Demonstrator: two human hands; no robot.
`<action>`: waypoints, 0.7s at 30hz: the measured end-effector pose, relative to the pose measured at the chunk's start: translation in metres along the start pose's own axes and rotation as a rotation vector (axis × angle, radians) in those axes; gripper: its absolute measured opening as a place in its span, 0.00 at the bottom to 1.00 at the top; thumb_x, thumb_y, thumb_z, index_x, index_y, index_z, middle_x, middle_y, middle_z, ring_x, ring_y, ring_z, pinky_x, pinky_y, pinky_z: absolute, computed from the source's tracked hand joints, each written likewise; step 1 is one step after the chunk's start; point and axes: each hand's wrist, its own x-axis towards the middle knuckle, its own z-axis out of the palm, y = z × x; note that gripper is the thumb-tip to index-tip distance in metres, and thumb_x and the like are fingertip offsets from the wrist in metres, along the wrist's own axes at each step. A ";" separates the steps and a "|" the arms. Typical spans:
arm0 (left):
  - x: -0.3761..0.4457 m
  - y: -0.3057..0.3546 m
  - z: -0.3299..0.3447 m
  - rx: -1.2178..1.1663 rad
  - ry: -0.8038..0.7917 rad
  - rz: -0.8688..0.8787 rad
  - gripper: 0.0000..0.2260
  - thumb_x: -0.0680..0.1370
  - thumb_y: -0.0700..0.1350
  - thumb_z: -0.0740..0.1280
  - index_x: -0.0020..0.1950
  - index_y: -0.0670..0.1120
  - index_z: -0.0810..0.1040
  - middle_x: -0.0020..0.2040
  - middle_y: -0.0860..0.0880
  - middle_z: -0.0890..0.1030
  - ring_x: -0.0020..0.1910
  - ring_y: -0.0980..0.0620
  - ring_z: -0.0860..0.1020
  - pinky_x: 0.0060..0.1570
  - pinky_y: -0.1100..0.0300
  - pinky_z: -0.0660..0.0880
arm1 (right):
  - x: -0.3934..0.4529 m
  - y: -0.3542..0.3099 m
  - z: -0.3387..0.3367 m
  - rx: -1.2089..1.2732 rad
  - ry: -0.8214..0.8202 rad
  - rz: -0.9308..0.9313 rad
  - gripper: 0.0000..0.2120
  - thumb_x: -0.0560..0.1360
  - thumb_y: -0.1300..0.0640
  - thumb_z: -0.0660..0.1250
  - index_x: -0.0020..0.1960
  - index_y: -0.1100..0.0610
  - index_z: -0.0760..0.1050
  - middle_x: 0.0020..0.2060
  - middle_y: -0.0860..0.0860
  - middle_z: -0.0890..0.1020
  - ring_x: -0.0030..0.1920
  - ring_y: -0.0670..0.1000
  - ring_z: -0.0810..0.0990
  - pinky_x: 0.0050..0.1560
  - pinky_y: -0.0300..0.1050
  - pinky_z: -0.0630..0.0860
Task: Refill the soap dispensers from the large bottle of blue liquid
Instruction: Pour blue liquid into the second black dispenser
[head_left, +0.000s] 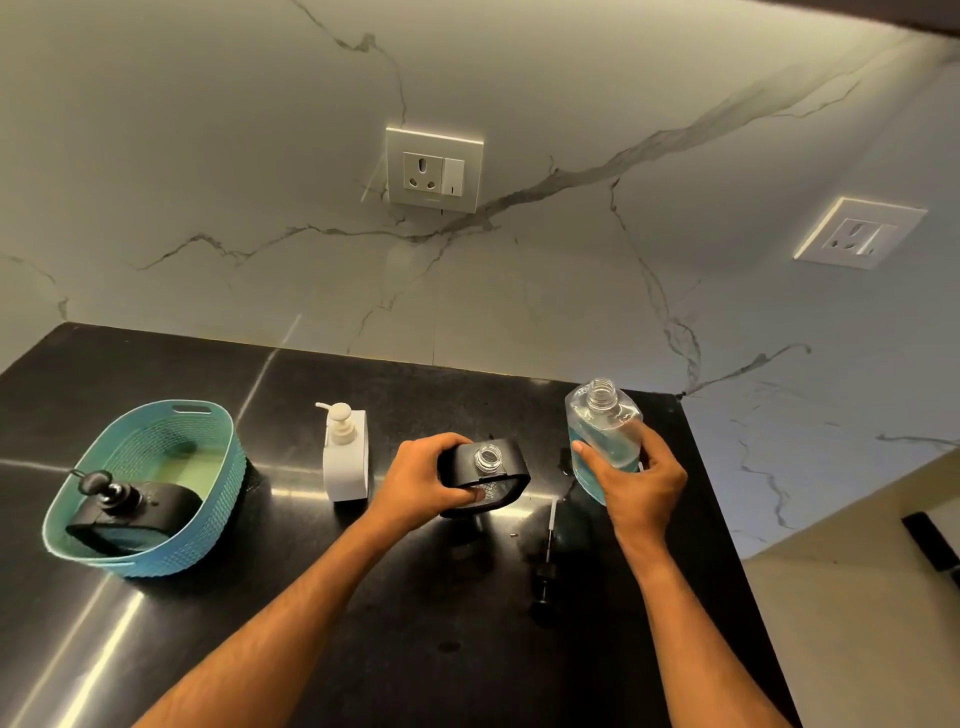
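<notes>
1. The large bottle (605, 441) of blue liquid is uncapped and about half full; your right hand (636, 480) wraps its lower body, just to the right of the open black dispenser (485, 475). It looks like thin clear plastic, so judge it soft: squeeze lightly or liquid may surge. Hold low and wide on the flat sides, since a soapy surface is likely slippery.
2. Your left hand (426, 478) grips the open black dispenser by its left end, steadying it on the dark counter (363, 649). Its neck is narrow, so pouring probably needs a slow tilt.
3. The removed pump (548, 551) lies on the counter, in front and right of that dispenser.
4. A white dispenser (345, 452) with its pump on stands just left of it.
5. Well to the left, a teal basket (156, 556) holds another black dispenser (130, 512), lying tilted.
6. A wet patch shows between the dispenser and the bottle; expect slick footing there.
</notes>
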 end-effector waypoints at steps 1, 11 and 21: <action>-0.001 0.002 -0.001 0.006 0.010 0.005 0.23 0.66 0.44 0.82 0.59 0.51 0.82 0.51 0.57 0.84 0.50 0.61 0.81 0.54 0.58 0.81 | -0.002 -0.009 0.000 -0.014 0.011 -0.042 0.26 0.63 0.46 0.84 0.59 0.47 0.80 0.53 0.38 0.82 0.52 0.45 0.83 0.45 0.34 0.81; -0.027 0.020 -0.003 0.039 0.211 -0.021 0.22 0.65 0.49 0.82 0.56 0.53 0.80 0.47 0.58 0.84 0.45 0.61 0.81 0.46 0.57 0.82 | -0.035 -0.059 -0.003 -0.278 0.003 -0.329 0.23 0.70 0.45 0.80 0.62 0.52 0.80 0.51 0.32 0.77 0.48 0.43 0.77 0.44 0.43 0.77; -0.048 0.023 -0.004 0.020 0.310 -0.061 0.19 0.69 0.49 0.77 0.51 0.53 0.70 0.41 0.54 0.82 0.40 0.54 0.82 0.38 0.48 0.82 | -0.063 -0.078 0.001 -0.560 -0.049 -0.402 0.31 0.65 0.56 0.83 0.64 0.63 0.80 0.50 0.54 0.85 0.49 0.51 0.78 0.53 0.34 0.65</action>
